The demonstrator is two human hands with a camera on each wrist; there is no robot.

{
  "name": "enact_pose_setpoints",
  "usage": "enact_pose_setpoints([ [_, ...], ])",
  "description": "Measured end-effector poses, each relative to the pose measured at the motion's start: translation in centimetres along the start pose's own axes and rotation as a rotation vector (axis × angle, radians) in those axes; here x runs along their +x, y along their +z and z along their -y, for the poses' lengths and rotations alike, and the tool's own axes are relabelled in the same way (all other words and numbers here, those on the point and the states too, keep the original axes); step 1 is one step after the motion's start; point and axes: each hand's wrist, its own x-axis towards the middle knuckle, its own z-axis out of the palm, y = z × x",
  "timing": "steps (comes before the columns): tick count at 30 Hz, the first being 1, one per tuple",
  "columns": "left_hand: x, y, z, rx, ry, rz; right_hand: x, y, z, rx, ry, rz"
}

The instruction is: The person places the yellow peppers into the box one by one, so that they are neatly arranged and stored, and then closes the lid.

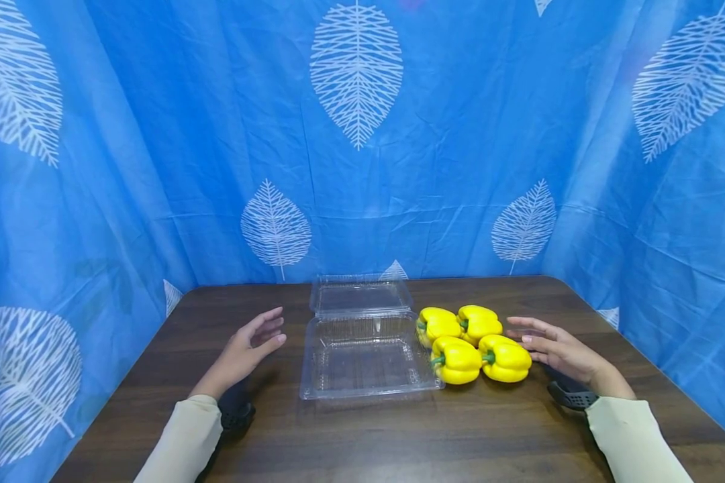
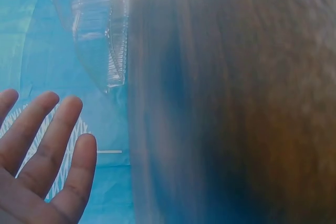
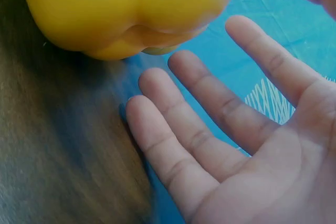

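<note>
Holding nothing, my left hand [image 1: 239,352] hovers to the left of the clear box [image 1: 368,362], its fingers loose and apart from it. My right hand [image 1: 570,352] is just as unclenched, fingers spread near the closest pepper [image 1: 507,360], with a gap showing in the right wrist view. Four yellow peppers [image 1: 457,360] sit clustered in two rows at the box's right edge, on the brown table [image 1: 362,443]. The box's lid [image 1: 362,295] lies folded back toward the blue cloth [image 1: 356,221].

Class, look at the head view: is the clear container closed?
No, its lid is folded open, on the far side of the base.
</note>
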Motion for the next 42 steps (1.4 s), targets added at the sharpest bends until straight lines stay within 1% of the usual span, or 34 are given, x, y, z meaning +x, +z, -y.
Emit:
enact_pose_setpoints([
  [8,0.4,0.2,0.5,-0.079,-0.028,0.038,-0.1,-0.3,-0.8,0.072,-0.063,0.091],
  [13,0.4,0.5,0.6,-0.137,-0.065,0.059,-0.1,-0.3,-1.0,0.052,-0.096,0.131],
  [17,0.5,0.8,0.8,-0.202,-0.089,0.078,-0.1,-0.2,-1.1,0.020,-0.084,0.140],
  [22,0.6,1.0,1.0,-0.242,-0.105,0.104,0.0,0.0,-1.0,0.011,-0.082,0.159],
  [28,0.8,1.3,1.2,-0.291,-0.101,0.145,0.2,0.1,-1.0,0.006,-0.103,0.207],
  [35,0.9,1.7,1.9,-0.298,-0.085,0.176,0.1,0.3,-0.9,-0.025,-0.101,0.244],
  [38,1.1,1.8,2.2,-0.318,-0.071,0.209,0.1,0.4,-0.8,-0.054,-0.090,0.247],
  [42,1.4,2.1,2.3,-0.350,-0.045,0.263,0.2,0.6,-0.5,-0.080,-0.085,0.259],
])
